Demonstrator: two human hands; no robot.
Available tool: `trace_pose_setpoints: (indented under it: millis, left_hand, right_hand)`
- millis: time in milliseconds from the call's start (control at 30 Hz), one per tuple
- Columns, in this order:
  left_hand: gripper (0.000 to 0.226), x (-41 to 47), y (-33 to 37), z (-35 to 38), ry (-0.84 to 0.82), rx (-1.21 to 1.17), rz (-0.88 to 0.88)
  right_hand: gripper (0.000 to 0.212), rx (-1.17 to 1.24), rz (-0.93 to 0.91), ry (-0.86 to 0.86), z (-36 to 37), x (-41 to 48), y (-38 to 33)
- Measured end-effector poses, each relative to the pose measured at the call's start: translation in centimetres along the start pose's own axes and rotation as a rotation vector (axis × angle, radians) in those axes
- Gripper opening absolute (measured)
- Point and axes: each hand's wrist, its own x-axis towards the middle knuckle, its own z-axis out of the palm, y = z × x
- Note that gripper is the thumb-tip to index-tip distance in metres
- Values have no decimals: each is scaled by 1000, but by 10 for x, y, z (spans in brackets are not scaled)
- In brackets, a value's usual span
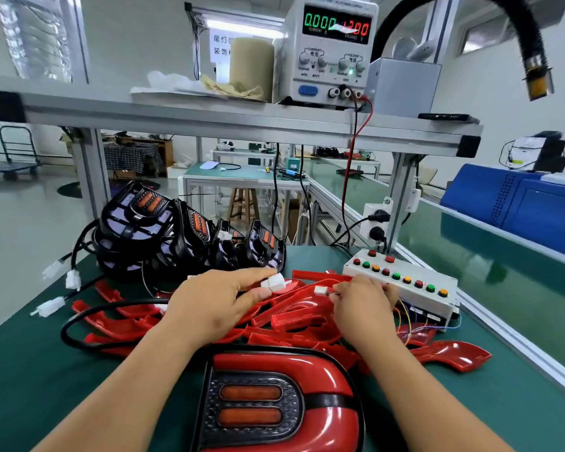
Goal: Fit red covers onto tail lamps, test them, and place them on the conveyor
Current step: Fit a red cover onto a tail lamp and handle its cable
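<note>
Single view, worn on the person's head, wide-angle. Faces forward and down over the desk [23,380], close above the left hand [216,301] and right hand [362,308]. Far off, the shelf [209,109] crosses the top; the conveyor [503,282] runs along the right.

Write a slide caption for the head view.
Left hand holds a white connector, right hand a smaller plug, over loose red covers beyond a finished tail lamp.

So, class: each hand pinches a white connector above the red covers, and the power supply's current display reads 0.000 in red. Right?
Not quite: in the head view the power supply shows 0.000 in green, not red. The left hand and right hand do each pinch a white connector above the red covers.
</note>
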Motion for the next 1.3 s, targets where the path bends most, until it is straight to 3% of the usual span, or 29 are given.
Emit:
trace_pose_setpoints:
  millis: [167, 433, 533, 800, 933, 1033, 1167, 1300]
  left_hand:
    - [30, 10, -8, 16, 30, -52, 54]
    - [32, 21, -18, 28, -90, 52, 98]
    - [34, 22, -17, 31, -153, 76, 152]
    - [36, 21, -18, 31, -122, 31, 180]
    - [19, 19, -17, 31, -127, 2, 174]
    - [3, 17, -19, 32, -42, 2, 138]
    - [19, 18, -18, 32, 78, -25, 122]
    - [13, 17, -16, 32, 93, -16, 138]
  right_hand:
    - [9, 330, -197, 213, -4, -7, 5]
    - [12, 531, -371, 177, -11, -16, -2]
    - [10, 536, -394, 166, -12, -17, -3]
    - [8, 508, -433, 151, -15, -18, -1]
    - [9, 499, -408, 139, -14, -20, -2]
    - [10, 521, -362, 155, -14, -21, 0]
    - [10, 463, -376, 129, -14, -21, -3]
    - [10, 453, -390, 129, -13, -22, -5]
